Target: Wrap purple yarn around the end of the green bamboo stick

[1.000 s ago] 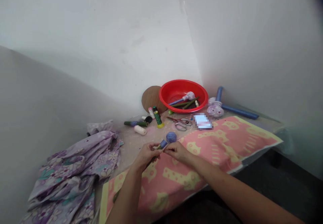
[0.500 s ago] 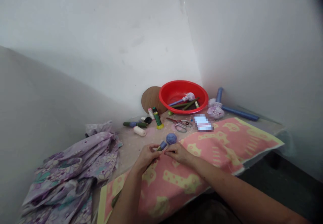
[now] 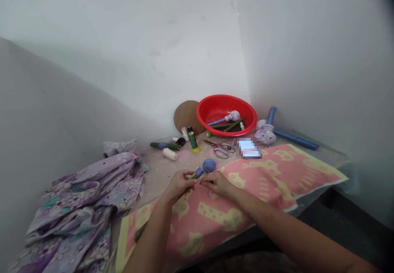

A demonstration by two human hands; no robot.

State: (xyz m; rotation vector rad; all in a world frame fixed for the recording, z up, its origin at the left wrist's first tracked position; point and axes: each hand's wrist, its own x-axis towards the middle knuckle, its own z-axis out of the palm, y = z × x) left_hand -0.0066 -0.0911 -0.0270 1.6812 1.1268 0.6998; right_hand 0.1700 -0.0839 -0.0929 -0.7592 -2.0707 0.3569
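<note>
My left hand is closed around a green stick, whose lower end shows past my left forearm. Blue yarn wraps the stick's upper end. My right hand pinches at the stick's side, close to the left fingertips; a thin strand seems to run between the fingers, though it is too fine to be sure. Just beyond both hands a ball of blue yarn rests at the edge of a pink and yellow cloth.
A red basin holding sticks stands at the back, before a cardboard disc. Scissors, a blurred phone and thread spools lie nearer. Flowered fabric is heaped left; blue-wrapped sticks lie right.
The view has shifted slightly. Both hands stay together at the wrapped end of the stick, with only small finger movements. The yarn ball stays in place.
</note>
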